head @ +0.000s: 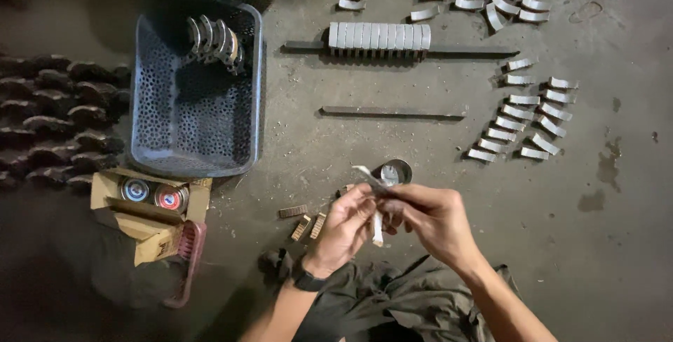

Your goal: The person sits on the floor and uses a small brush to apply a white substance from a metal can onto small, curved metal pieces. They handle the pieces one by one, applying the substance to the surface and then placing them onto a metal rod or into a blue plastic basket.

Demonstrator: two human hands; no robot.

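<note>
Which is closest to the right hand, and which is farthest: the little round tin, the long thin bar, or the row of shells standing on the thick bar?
Measured from the right hand in the head view:
1. Small round tin, on the floor just above the hands.
2. Thin dark bar, lying farther up, mid-floor.
3. Row of upright bearing shells, on the thick bar near the top.

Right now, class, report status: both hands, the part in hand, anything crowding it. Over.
Left hand and right hand both grip one curved metal shell. Small round tin just behind it. Loose metal pieces on floor by left hand.
</note>
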